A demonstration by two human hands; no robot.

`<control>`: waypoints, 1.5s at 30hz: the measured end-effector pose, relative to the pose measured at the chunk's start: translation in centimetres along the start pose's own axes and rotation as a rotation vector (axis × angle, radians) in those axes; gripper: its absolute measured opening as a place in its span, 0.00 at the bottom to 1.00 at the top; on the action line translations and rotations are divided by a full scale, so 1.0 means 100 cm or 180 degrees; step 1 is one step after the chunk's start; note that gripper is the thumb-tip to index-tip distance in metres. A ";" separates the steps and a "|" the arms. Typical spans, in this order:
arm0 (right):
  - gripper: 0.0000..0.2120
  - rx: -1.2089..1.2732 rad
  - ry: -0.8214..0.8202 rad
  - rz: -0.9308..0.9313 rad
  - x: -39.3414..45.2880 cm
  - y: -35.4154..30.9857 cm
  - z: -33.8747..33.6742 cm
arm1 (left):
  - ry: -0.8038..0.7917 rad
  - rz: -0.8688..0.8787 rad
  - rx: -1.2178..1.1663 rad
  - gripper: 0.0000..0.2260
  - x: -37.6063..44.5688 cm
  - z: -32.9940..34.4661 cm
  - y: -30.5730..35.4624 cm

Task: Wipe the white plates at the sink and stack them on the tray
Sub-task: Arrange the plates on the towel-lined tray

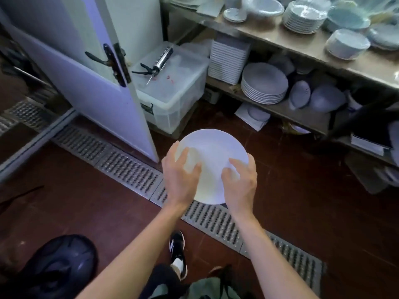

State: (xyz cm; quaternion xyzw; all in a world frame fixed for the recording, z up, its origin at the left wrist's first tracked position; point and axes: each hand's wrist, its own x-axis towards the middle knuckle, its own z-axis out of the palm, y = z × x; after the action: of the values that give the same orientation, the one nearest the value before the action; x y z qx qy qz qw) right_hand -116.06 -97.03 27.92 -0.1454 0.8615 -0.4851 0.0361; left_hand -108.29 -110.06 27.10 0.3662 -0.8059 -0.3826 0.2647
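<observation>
Head camera, looking down: a person holds one round white plate (212, 157) in the air over a red-brown tiled floor. The left hand (181, 174) grips the plate's left edge, fingers curled over its face. The right hand (239, 182) grips the right edge the same way, thumb and fingers bent around the rim. The plate tilts slightly toward the viewer.

Below the hands a metal floor drain grate (129, 171) runs diagonally across the floor. Beyond the left hand stands an open white door (86, 83), and just past it a clear plastic storage box (172, 89) with a caulking gun (159, 61) lying on its lid. Beyond the right hand, shelves (302, 46) carry stacked plates (many wrapped in plastic film). Near the forearms, one black-and-white shoe (177, 247) shows.
</observation>
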 end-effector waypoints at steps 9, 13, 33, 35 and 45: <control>0.12 -0.0096 0.0693 0.0460 0.113 0.031 -0.027 | -0.0627 0.0451 0.0079 0.26 0.100 0.100 0.060; 0.13 -0.0039 0.0912 0.0546 0.178 0.063 -0.053 | -0.0823 0.0684 0.0105 0.26 0.138 0.165 0.100; 0.15 -0.0326 0.1277 0.0463 0.469 0.155 -0.199 | -0.0955 0.0958 -0.0108 0.27 0.282 0.429 0.288; 0.15 -0.0338 0.1299 0.0526 0.495 0.165 -0.202 | -0.1043 0.0952 -0.0129 0.27 0.299 0.453 0.294; 0.18 -0.0374 0.1342 0.0726 0.659 0.186 -0.213 | -0.1224 0.0998 -0.0279 0.26 0.427 0.572 0.343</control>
State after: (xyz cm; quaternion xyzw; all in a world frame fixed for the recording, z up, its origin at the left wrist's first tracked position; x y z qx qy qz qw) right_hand -187.35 -89.23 28.63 0.0554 0.8876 -0.4466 -0.0985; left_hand -187.28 -104.68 28.72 0.1453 -0.8710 -0.4341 0.1784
